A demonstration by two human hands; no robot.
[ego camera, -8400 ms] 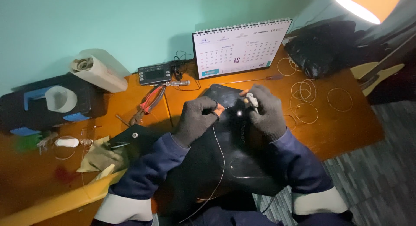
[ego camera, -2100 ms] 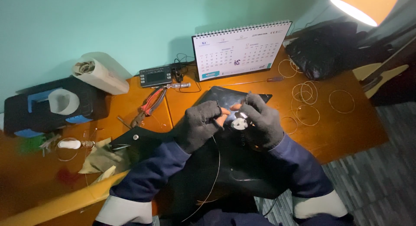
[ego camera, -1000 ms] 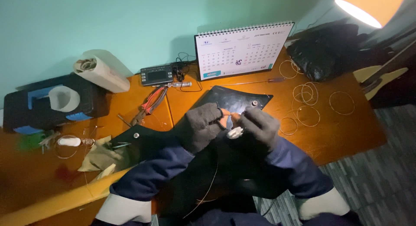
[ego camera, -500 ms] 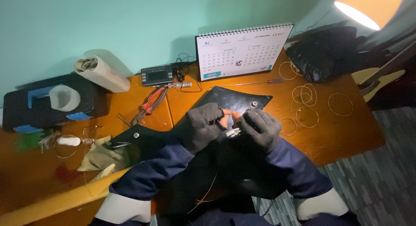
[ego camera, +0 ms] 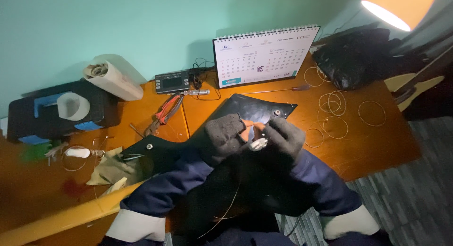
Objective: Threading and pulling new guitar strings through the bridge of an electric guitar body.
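Observation:
Both of my hands wear dark grey fingerless gloves and meet over a glossy black plate [ego camera: 250, 109] on the orange desk. My left hand [ego camera: 225, 134] pinches a thin wire [ego camera: 226, 210] that trails down toward my lap. My right hand [ego camera: 281, 136] grips a small white part [ego camera: 258, 143] held between the two hands. The fingertips touch each other at that part. A small metal knob [ego camera: 276, 113] sits on the black plate just beyond my right hand.
A desk calendar [ego camera: 264, 55] stands at the back. Red-handled pliers [ego camera: 165, 113] and a small black meter [ego camera: 172, 81] lie left of it. Several wire coils [ego camera: 332, 102] lie at the right, beside a black bag [ego camera: 354, 57]. A paper roll [ego camera: 111, 78] rests on a black case.
My hands have drawn closer together and nearer to my body over the black plate, and the white part now sits tight between them.

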